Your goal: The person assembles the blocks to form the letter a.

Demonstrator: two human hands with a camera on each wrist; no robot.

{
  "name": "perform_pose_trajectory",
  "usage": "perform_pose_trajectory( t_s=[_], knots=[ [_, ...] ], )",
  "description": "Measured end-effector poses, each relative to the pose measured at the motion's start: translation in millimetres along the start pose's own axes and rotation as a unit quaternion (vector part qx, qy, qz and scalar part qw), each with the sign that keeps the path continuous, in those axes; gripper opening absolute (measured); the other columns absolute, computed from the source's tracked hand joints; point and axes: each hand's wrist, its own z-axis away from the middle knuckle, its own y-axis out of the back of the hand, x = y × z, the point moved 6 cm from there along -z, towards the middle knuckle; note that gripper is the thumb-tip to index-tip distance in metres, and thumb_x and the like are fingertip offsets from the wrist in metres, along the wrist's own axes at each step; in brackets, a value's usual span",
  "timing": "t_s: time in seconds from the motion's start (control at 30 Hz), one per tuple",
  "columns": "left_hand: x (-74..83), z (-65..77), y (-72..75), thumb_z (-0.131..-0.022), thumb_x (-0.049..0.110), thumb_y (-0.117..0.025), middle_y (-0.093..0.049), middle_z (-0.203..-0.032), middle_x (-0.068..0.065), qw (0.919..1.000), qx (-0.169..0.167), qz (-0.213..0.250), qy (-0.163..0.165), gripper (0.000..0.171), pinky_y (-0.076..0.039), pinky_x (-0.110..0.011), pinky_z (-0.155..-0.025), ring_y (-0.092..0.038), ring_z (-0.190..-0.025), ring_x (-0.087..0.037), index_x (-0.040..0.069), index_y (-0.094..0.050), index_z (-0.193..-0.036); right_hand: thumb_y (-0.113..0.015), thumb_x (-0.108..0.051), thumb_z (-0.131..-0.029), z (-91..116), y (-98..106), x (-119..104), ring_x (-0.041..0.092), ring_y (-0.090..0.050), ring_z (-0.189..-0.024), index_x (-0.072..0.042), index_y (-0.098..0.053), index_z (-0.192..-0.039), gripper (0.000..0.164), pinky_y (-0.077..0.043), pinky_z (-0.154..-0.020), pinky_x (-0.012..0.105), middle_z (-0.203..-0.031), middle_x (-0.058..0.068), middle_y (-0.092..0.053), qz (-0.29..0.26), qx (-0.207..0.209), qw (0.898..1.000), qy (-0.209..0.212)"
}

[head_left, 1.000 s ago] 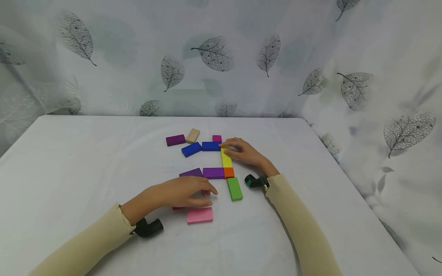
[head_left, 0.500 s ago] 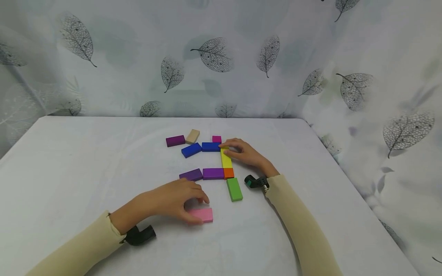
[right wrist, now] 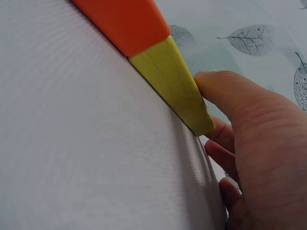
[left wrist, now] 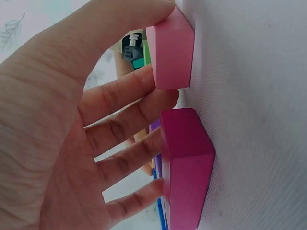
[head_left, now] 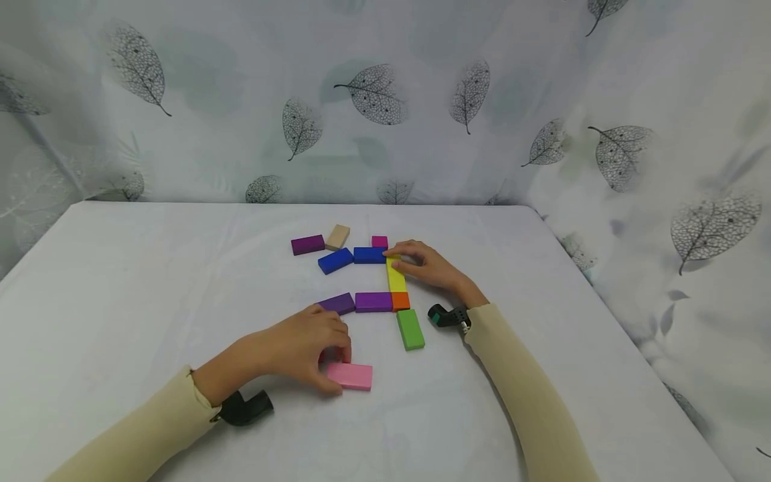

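My left hand (head_left: 298, 348) pinches a light pink block (head_left: 351, 377) that lies on the table, thumb on its near side and fingers behind. Beside it, in the left wrist view, lies a magenta block (left wrist: 184, 158), close to the other fingers and mostly hidden from the head view. My right hand (head_left: 424, 266) rests at the far end of a yellow block (head_left: 395, 276). Its thumb lies on the yellow block, and the index fingertip reaches the corner of a blue block (head_left: 369, 256). An orange block (right wrist: 127, 21) adjoins the yellow one.
A purple block (head_left: 373, 302) meets the orange one, with a darker purple block (head_left: 338, 303) to its left. A green block (head_left: 411, 329) lies nearer. Farther back are a second blue block (head_left: 335, 260), a plum block (head_left: 308, 244), a beige block (head_left: 338, 236) and a small magenta block (head_left: 379, 241).
My left hand has moved left and toward me, from above the blocks down to the pink block, and its fingers have closed around it. The right hand has stayed in place.
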Motion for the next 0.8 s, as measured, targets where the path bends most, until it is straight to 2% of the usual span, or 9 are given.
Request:
perform_pose_trajectory(
  t_s=[0.2,0.33,0.5,0.8],
  knots=[
    [-0.7,3.3,3.6,-0.075,0.05,-0.077,-0.057,-0.095,0.014,0.9998,0.007,-0.014,0.007,0.027,-0.036,-0.044,-0.093,-0.048,-0.101,-0.009,0.028,-0.066,-0.086,-0.06,-0.028,-0.098,-1.4,-0.9,2.3,0.025,-0.035,-0.138,-0.019,-0.062,-0.132,0.036,-0.024,-0.115,0.053,-0.145,0.007,-0.047,-0.002,-0.001,1.0,-0.003],
    [-2.1,4.9,5.0,-0.074,0.051,-0.078,-0.056,-0.094,0.014,0.9996,0.002,-0.021,0.016,0.028,-0.037,-0.044,-0.093,-0.048,-0.102,-0.01,0.028,-0.064,-0.083,-0.059,-0.028,-0.098,-1.4,-0.8,2.1,0.025,-0.035,-0.138,-0.019,-0.062,-0.132,0.035,-0.023,-0.115,0.053,-0.145,0.007,-0.047,-0.001,0.0,1.0,0.0],
    [-1.1,4.6,6.5,-0.075,0.053,-0.077,-0.057,-0.094,0.014,0.9996,0.004,-0.025,0.012,0.029,-0.037,-0.044,-0.092,-0.048,-0.103,-0.01,0.029,-0.064,-0.084,-0.059,-0.026,-0.098,-0.8,-0.1,0.7,0.025,-0.036,-0.137,-0.018,-0.062,-0.132,0.035,-0.024,-0.115,0.052,-0.144,0.007,-0.048,-0.002,0.002,1.0,0.002],
    [0.2,5.3,8.5,-0.075,0.05,-0.077,-0.056,-0.094,0.012,0.9995,0.007,-0.028,0.014,0.027,-0.037,-0.043,-0.093,-0.048,-0.105,-0.012,0.027,-0.065,-0.081,-0.059,-0.026,-0.098,-0.4,-1.4,-0.7,0.026,-0.035,-0.137,-0.017,-0.062,-0.132,0.035,-0.023,-0.115,0.053,-0.144,0.008,-0.048,-0.003,0.0,1.0,-0.002]
  ],
)
